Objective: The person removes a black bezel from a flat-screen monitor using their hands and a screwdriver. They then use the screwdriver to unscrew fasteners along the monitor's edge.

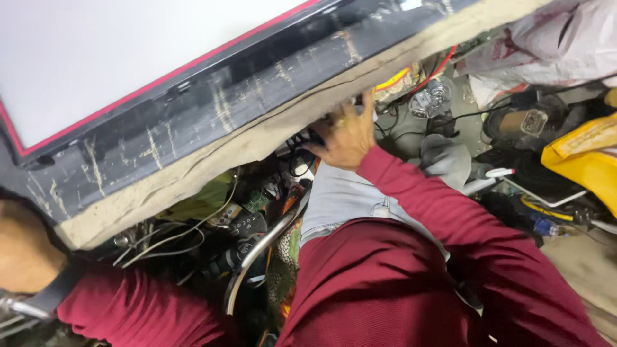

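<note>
Right hand [347,135] spread, fingers hooked under panel [212,109] edge, left hand [26,254] cut off, grip unclear; we reckon it's heavy, rigid, fragile-faced, so hold the frame.

A large flat screen [128,45] fills the upper left, its face blank white, edged by a thin red line and a scuffed black frame, lying tilted over the workbench edge. At the upper right sits a crumpled white plastic bag [559,38] with red print. Just below it, at the right edge, lies a yellow package [581,160] bearing a pale label strip [588,138] across its top.
</note>
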